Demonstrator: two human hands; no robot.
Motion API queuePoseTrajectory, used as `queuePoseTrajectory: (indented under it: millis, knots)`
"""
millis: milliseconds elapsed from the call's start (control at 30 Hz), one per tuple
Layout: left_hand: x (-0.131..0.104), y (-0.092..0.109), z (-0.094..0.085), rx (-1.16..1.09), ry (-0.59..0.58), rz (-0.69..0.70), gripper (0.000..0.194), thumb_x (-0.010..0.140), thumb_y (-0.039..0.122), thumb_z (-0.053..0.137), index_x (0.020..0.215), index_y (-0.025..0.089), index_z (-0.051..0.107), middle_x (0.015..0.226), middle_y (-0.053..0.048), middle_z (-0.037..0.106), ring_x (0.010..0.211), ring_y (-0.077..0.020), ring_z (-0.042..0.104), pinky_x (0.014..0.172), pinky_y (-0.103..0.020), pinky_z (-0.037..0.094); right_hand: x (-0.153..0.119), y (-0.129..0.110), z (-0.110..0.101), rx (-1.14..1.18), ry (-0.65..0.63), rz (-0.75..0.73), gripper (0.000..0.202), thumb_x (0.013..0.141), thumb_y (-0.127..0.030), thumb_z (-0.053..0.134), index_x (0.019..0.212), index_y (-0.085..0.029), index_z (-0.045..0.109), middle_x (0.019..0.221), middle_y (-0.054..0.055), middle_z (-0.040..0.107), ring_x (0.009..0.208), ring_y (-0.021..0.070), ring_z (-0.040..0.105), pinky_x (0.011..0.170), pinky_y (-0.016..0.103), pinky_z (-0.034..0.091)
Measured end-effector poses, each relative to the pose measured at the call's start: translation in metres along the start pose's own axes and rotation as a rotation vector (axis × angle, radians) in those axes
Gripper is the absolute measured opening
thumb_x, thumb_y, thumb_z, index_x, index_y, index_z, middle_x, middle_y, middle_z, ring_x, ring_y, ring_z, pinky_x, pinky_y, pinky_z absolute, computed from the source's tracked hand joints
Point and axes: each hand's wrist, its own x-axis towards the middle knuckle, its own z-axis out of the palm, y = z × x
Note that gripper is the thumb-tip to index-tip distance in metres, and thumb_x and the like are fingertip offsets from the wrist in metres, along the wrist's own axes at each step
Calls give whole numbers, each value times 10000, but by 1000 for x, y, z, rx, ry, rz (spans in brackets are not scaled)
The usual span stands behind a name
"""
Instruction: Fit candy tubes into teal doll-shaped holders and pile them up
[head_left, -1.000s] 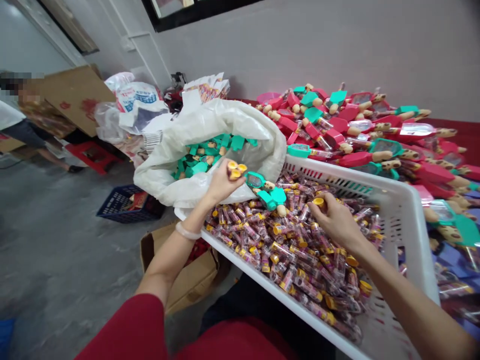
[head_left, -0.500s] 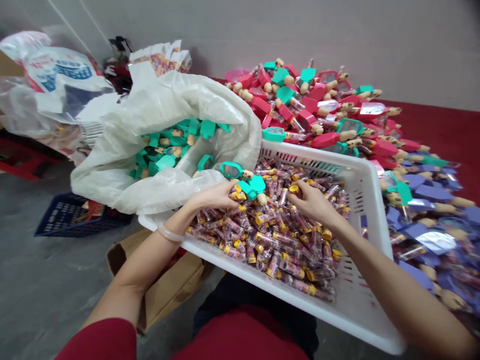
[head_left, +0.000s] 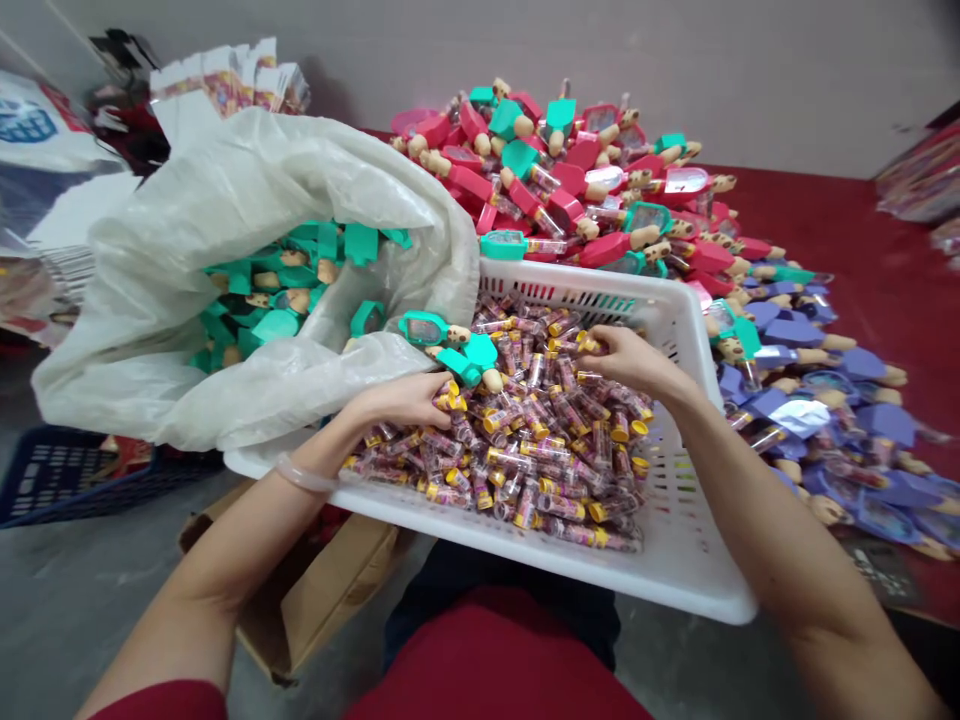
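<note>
While the left hand [head_left: 422, 401] clutches yellow-capped tubes [head_left: 451, 398], the right hand [head_left: 624, 356] pinches another; a slotted basket [head_left: 675, 560] holds more. Green paddle-shaped toys [head_left: 478, 354] lie at its eleven o'clock.

A plain dark red top [head_left: 495, 665] at the bottom centre of the frame, its short sleeve [head_left: 169, 702] at lower left; dark navy trousers [head_left: 424, 605]; a pale, translucent bangle [head_left: 304, 477] around the left arm [head_left: 225, 575].

A person's left hand [head_left: 416, 400] grips a cluster of yellow-capped tubes [head_left: 452, 398] at a white plastic basket [head_left: 690, 570] heaped with more, while the right hand [head_left: 619, 355] pinches a yellow cap [head_left: 588, 344]. Beside the basket, green pieces [head_left: 361, 243] fill an open whitish sack [head_left: 300, 155].
</note>
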Motion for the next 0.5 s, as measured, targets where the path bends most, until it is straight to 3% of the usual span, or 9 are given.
queuePoseTrajectory:
  millis: [133, 233, 300, 400, 500]
  knots:
    - [3, -2, 1, -37, 32, 23, 438, 627, 342, 627, 1026, 179, 549, 884, -2, 604, 759, -194, 525, 652, -269, 382, -11, -17, 16, 50, -411, -320, 123, 682, -238, 599, 799, -202, 588, 682, -22, 525, 611, 130, 452, 549, 241, 320]
    - [4, -5, 1, -21, 56, 20, 436, 633, 323, 630, 1038, 182, 547, 921, -10, 624, 785, -208, 547, 673, -279, 392, -15, -26, 39, -23, -598, -394, 271, 644, -112, 568, 870, -234, 655, 730, -8, 612, 620, 141, 505, 545, 241, 333]
    - [4, -4, 2, 22, 92, -8, 383, 641, 309, 632, 992, 185, 541, 880, -12, 621, 755, -204, 550, 665, -284, 391, -14, -27, 48, -81, -585, -383, 312, 631, -68, 557, 859, -244, 677, 747, -2, 646, 633, 147, 529, 558, 245, 344]
    - [3, 6, 7, 47, 246, -19, 309, 665, 298, 633, 930, 194, 513, 782, -4, 589, 677, -187, 535, 646, -295, 389, -12, -27, 43, 25, -503, -356, 180, 693, -144, 624, 846, -221, 678, 768, 5, 657, 661, 145, 547, 592, 249, 379]
    - [5, 29, 22, -152, 433, 205, 296, 693, 267, 627, 934, 201, 469, 927, -46, 602, 777, -195, 577, 711, -317, 436, -14, -33, 29, 424, -492, -282, 229, 776, -348, 668, 953, -204, 650, 685, -22, 605, 578, 117, 510, 535, 236, 380]
